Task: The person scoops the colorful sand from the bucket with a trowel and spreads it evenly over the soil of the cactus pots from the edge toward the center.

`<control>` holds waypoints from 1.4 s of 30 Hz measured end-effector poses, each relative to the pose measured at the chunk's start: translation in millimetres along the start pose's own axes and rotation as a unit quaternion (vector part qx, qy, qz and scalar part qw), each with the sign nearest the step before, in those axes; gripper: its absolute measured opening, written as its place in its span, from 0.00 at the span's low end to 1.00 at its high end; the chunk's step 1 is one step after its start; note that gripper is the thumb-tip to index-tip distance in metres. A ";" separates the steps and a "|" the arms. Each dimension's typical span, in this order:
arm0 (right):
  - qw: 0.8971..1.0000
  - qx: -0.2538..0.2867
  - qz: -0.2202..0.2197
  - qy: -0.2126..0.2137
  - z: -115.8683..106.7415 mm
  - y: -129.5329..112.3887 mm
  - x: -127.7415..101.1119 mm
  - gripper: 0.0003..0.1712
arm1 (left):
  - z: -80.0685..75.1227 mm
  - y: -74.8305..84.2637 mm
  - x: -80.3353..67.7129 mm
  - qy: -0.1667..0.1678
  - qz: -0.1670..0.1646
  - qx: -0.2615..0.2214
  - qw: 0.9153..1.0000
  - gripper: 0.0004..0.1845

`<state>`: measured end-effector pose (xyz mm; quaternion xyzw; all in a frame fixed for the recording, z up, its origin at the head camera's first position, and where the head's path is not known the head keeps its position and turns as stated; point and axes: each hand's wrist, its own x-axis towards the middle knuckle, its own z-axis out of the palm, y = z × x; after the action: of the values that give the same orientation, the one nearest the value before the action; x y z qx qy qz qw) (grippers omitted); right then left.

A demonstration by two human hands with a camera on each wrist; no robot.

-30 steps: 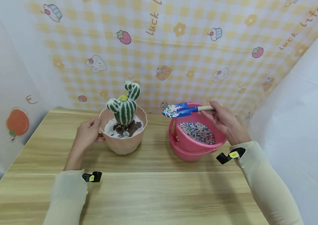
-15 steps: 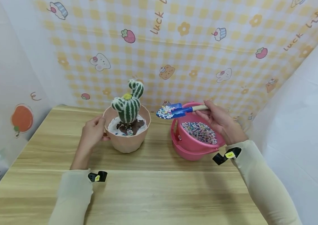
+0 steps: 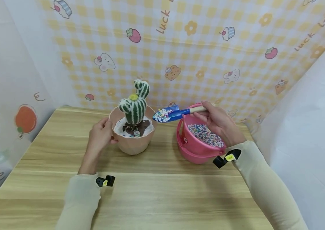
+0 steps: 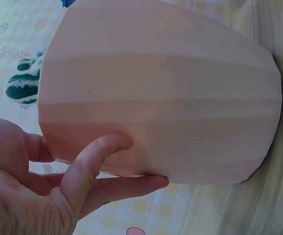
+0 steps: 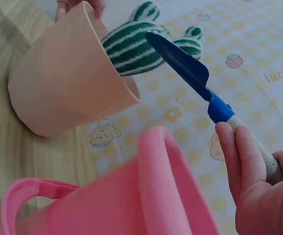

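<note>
A peach flowerpot [image 3: 133,147] stands on the table, holding a green and white fuzzy cactus [image 3: 135,110] in white filling with a brown patch and a few coloured pebbles. My left hand [image 3: 100,135] grips the pot's left rim; in the left wrist view its fingers [image 4: 107,191] lie along the outer wall. My right hand [image 3: 218,119] holds a small blue trowel [image 3: 179,114] by its wooden handle. White and pastel pebbles [image 3: 163,115] lie heaped on the blade, whose tip is beside the pot's right rim.
A pink bucket [image 3: 183,148] of multicoloured pebbles [image 3: 205,134] stands right of the pot, below my right hand, with its pink handle lowered. The wooden table [image 3: 162,198] meets a yellow checked cloth [image 3: 202,54] behind and white walls at the sides.
My right hand has carried the loaded trowel left from over the bucket to the pot's rim. My left hand keeps its grip on the pot. The head view has shifted slightly.
</note>
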<state>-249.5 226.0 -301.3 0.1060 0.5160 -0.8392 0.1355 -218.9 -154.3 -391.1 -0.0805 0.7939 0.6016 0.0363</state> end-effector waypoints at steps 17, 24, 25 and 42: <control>0.999 -0.045 0.002 0.019 22.8 15.0 13.7 0.11 | -3.4 1.1 6.9 -0.047 -0.008 -0.014 0.999 0.32; 0.998 -0.061 0.005 0.017 29.9 21.3 17.4 0.11 | -9.0 -0.3 14.3 -0.086 -0.007 -0.014 0.996 0.33; 0.998 -0.061 0.007 0.018 30.7 22.0 17.9 0.12 | -8.9 -0.1 14.8 -0.085 -0.008 -0.014 0.996 0.32; 0.994 -0.104 0.010 0.015 50.6 32.4 23.7 0.17 | 1.8 0.7 8.2 -0.053 -0.002 -0.009 0.999 0.27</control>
<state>-262.8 164.0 -313.4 0.1092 0.6013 -0.7778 0.1468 -227.2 -153.0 -392.2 -0.0503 0.7851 0.6123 0.0785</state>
